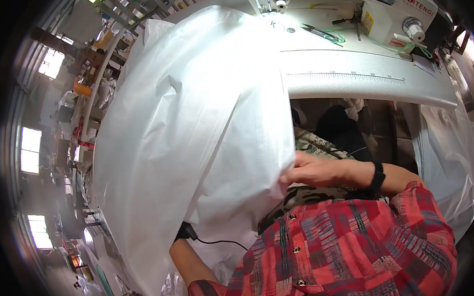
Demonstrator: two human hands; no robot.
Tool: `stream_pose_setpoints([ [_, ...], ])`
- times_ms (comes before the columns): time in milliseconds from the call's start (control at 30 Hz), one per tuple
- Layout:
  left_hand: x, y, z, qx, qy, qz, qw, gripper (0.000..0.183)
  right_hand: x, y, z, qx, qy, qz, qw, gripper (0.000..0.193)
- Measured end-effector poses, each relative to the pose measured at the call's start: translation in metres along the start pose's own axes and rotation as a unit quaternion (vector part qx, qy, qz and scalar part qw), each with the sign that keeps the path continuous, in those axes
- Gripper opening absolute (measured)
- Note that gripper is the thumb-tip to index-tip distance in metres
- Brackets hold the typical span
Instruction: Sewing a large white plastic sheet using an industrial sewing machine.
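A large, shiny white plastic sheet (193, 118) with a fine woven texture spreads over the left and middle of the view. It is creased, and one long fold runs slantwise down it. My right hand (309, 168) is closed on the sheet's near right edge, thumb and fingers pinching it. On the near left, my left forearm (191, 261) reaches under the sheet, which hides that hand and its fingers. A black device with a cable (188, 231) sits at the left wrist. The sheet's far right part lies by the sewing machine's needle area (273, 11).
A sewing machine (395, 9) stands at the far right on a pale table (350, 85) with a printed ruler scale. Thread snips (322, 34) and a small screwdriver (342, 21) lie on it. More clear plastic sheeting (454, 154) hangs at the right.
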State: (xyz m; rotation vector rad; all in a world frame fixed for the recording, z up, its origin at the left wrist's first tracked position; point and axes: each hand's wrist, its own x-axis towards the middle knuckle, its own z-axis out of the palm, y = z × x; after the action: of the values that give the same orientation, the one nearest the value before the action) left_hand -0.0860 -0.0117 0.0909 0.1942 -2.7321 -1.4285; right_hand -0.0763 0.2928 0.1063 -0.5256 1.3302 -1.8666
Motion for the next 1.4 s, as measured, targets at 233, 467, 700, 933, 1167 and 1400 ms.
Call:
stream_pose_setpoints([
  [233,-0.003,0.014,-0.01,-0.059,-0.006,0.001,0.998,0.048,-0.031,0.055,-0.065,-0.074,0.158,0.218,0.96,0.027],
  [467,-0.016,0.034,-0.02,-0.109,-0.022,0.001,0.994,0.048,-0.005,-0.044,-0.049,-0.47,0.39,-0.226,0.759,0.023],
  [700,-0.022,0.079,-0.032,-0.189,-0.055,0.054,0.979,0.043,0.047,-0.079,-0.063,0.007,0.321,-0.13,0.938,0.059],
  [933,-0.023,0.115,-0.033,-0.386,-0.105,0.072,0.914,0.053,0.089,-0.1,-0.077,0.163,0.366,-0.093,0.911,0.046],
  [1167,-0.012,0.125,-0.03,-0.59,-0.161,0.121,0.782,0.057,0.101,-0.067,-0.048,0.175,0.265,-0.06,0.946,0.019],
  [1400,-0.01,0.156,-0.004,-0.111,-0.049,0.359,0.925,0.029,0.044,-0.011,0.018,0.065,-0.047,0.005,0.997,0.023],
])
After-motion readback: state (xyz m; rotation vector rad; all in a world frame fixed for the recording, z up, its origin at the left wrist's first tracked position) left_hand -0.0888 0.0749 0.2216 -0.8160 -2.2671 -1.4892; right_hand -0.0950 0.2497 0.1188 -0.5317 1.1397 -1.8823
